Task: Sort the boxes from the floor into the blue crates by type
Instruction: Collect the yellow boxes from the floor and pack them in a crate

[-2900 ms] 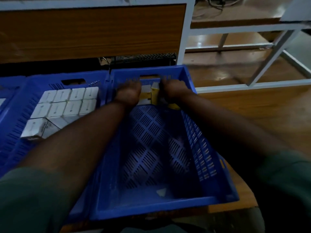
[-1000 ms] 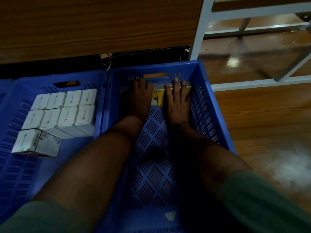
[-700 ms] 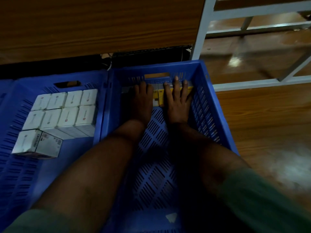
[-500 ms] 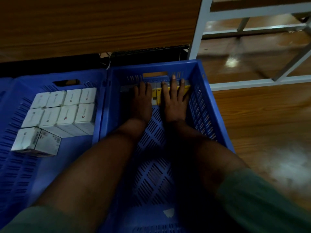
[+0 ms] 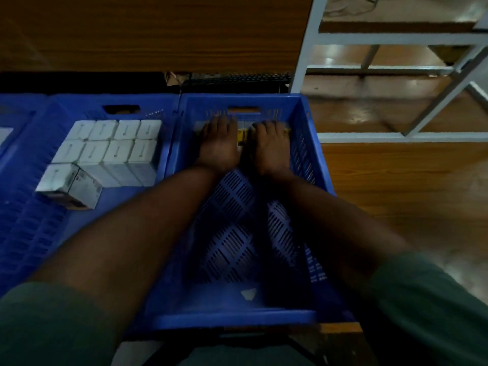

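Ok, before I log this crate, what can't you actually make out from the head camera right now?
- Yellow boxes: count and labels hidden under the left hand and right hand.
- White boxes: print too blurred and dim to read.
- Far-left crate: cut off by the picture's left edge.
- Fingertips: blurred against the crate wall.

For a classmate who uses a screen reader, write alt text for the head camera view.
Both hands, left hand and right hand, press on yellow and white boxes at the far end of a blue crate. The neighbouring crate to the left holds white boxes in rows.
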{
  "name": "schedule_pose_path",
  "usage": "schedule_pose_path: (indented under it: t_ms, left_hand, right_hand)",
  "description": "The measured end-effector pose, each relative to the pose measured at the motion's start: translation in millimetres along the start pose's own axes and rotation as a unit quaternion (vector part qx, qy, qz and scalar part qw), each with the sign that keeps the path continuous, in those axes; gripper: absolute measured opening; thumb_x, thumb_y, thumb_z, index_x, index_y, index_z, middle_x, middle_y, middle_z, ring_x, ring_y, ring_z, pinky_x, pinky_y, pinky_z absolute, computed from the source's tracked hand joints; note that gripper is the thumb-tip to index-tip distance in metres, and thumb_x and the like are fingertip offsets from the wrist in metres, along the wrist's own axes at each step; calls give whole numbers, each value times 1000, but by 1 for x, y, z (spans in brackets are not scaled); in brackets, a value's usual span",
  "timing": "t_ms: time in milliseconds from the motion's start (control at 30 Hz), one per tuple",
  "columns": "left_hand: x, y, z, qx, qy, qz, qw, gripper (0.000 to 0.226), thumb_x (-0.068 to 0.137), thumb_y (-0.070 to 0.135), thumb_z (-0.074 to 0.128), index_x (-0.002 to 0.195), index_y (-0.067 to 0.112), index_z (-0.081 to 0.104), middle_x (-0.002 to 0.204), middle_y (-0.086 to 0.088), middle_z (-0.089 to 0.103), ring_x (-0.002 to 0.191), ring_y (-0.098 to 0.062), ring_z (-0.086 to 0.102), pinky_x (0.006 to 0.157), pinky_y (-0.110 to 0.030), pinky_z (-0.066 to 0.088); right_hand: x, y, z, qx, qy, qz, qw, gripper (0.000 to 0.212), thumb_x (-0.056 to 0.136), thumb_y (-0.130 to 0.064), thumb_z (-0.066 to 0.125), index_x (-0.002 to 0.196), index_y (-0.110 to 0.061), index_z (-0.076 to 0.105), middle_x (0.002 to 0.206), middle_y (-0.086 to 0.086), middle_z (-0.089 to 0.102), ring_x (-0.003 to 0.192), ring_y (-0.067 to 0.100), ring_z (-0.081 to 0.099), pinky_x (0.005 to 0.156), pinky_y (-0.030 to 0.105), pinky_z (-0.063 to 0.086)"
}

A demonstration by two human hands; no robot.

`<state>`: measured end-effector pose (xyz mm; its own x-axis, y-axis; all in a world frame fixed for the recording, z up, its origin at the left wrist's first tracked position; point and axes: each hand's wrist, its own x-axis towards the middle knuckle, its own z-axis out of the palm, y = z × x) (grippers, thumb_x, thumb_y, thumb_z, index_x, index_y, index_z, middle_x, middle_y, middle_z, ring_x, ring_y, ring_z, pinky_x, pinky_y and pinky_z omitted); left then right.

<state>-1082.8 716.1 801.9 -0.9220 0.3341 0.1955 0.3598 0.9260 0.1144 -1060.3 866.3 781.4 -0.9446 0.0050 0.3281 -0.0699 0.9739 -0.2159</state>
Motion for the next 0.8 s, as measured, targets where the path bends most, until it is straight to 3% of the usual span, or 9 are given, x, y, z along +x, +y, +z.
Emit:
schedule_pose_path:
  t_ms: [67,133,200,333,467,633,800]
  left_hand:
    - [-8,-5,-20,-33,9,3,999,62,88,30,59,143,4,44,144,-20,47,132,-38,43,109,-47,39]
    - [-17,-11,-42,-64,8,-8,998,47,88,31,57,129,8,55,132,-17,55,121,-37,52,94,-48,49]
    - [-32,-17,-65,-81,21,-17,996,45,84,37,53,119,10,59,122,-16,59,113,-37,56,86,-49,51]
    - [-77,-37,-103,-83,33,-64,994,39,85,31,65,121,19,63,123,-7,62,111,-29,59,86,-41,52]
    - [-152,-76,-142,-112,154,-70,979,29,85,30,62,112,22,69,114,-2,69,107,-26,63,87,-39,52]
    - [-291,-152,-184,-174,282,-135,934,27,85,32,61,109,22,70,110,3,71,107,-20,64,92,-38,52]
    - [-478,-234,-184,-173,293,-244,908,24,88,28,64,111,22,69,111,1,70,106,-20,64,94,-36,51]
  right_hand:
    - [-1,-19,-5,42,58,-9,997,31,85,-36,51,103,-14,63,107,13,62,103,36,58,80,49,47]
    - [-2,-39,-14,96,69,-11,993,15,83,-28,58,93,-17,64,98,10,64,95,32,58,74,45,48]
    - [-9,-54,-25,154,76,-23,985,14,81,-21,60,94,-17,65,97,7,65,95,29,58,75,41,46]
    - [-43,-84,-53,212,68,-76,972,16,87,-23,61,104,-22,64,106,-3,63,99,19,57,79,38,48]
    - [-87,-154,-92,305,56,-161,937,16,87,-20,60,102,-20,68,98,-4,69,86,14,65,74,39,54]
    - [-159,-274,-140,429,41,-238,870,17,88,-16,59,102,-14,67,98,-3,74,84,11,71,71,38,58]
    - [-253,-398,-123,464,-38,-278,840,13,90,-15,63,100,-13,70,93,-1,74,81,15,70,70,43,57]
